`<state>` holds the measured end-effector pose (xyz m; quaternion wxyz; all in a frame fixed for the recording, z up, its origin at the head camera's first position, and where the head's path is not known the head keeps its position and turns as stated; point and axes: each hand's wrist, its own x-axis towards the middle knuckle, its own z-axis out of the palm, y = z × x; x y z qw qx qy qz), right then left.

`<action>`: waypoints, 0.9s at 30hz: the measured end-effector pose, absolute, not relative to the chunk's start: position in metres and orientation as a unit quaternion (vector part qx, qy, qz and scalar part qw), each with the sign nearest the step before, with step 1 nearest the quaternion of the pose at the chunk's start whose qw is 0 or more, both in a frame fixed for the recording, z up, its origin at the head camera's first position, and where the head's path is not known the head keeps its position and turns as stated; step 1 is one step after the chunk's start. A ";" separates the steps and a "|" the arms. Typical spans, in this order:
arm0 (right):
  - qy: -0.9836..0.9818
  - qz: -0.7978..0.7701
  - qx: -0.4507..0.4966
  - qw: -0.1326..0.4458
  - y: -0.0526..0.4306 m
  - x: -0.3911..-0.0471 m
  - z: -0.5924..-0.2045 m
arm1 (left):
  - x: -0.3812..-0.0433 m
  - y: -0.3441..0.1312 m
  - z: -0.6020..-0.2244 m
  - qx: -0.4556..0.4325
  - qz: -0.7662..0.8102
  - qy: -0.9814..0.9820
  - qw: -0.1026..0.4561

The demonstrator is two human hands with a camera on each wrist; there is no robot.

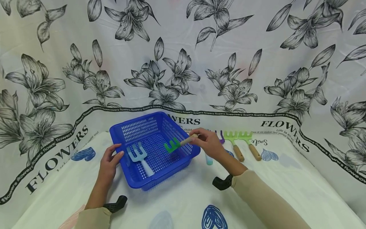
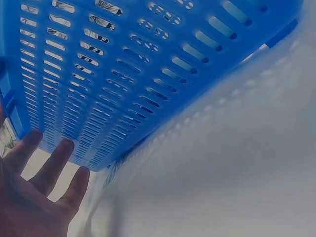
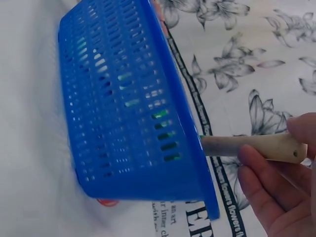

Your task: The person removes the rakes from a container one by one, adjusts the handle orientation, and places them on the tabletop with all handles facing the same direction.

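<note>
A blue plastic basket (image 1: 158, 183) with slotted walls stands on the cloth. My left hand (image 1: 110, 162) holds its left rim, with thumb and index finger at the edge; in the left wrist view, the other fingers spread by the outer wall. My right hand (image 1: 210, 143) pinches the pale wooden handle (image 3: 229, 146) of a small green hand rake (image 1: 172, 145). Its tines point down into the basket, over the right part. A light blue garden fork (image 1: 138, 154) lies inside on the left. From the right wrist, green tines show through the slots.
Two light green hand rakes (image 1: 231, 136) with wooden handles lie right of the basket. A purple-tined tool (image 1: 221, 136) and a light blue handle (image 1: 209, 160) are partly hidden by my right hand. A flower-printed curtain (image 1: 183, 63) hangs behind.
</note>
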<state>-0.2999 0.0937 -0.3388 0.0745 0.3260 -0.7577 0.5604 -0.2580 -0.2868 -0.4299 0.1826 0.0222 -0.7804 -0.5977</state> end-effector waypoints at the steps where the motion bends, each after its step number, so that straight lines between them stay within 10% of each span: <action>1: -0.761 0.556 0.328 0.073 0.097 -0.303 -0.341 | -0.258 -0.287 -0.429 0.022 -0.599 -0.780 0.183; 27: -0.818 0.521 0.234 0.071 0.159 -0.309 -0.329 | -0.259 -0.287 -0.430 0.024 -0.602 -0.777 0.180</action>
